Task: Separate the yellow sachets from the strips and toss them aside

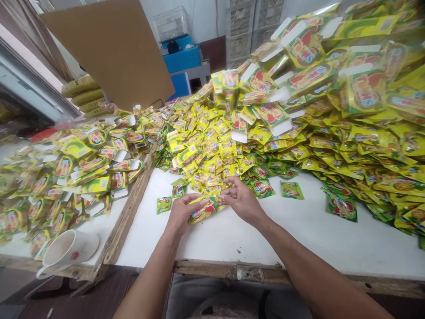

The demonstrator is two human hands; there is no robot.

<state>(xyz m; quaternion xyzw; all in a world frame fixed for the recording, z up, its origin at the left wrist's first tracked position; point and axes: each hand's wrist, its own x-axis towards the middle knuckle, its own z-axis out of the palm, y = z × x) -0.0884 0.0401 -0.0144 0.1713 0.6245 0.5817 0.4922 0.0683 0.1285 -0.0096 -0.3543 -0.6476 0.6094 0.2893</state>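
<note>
Just above the white tabletop [226, 239], I hold a small yellow-and-green printed box [203, 212] with red fruit pictures. My left hand [181, 213] grips its left end, thumb across the front face. At the box's right end is my right hand [244, 203], its fingers bent and pinched at the edge; whether a sachet is also between them I cannot make out. Right behind my hands rises a heap of small yellow and green sachets [212, 150]. Single green sachets [292, 190] lie loose on either side.
Many printed boxes [96, 173] are piled left of a wooden strip [133, 204], with a white mug [71, 247] near the front edge. More boxes [302, 48] top the heap on the right. A large cardboard sheet [113, 48] stands behind, near plastic crates [239, 35].
</note>
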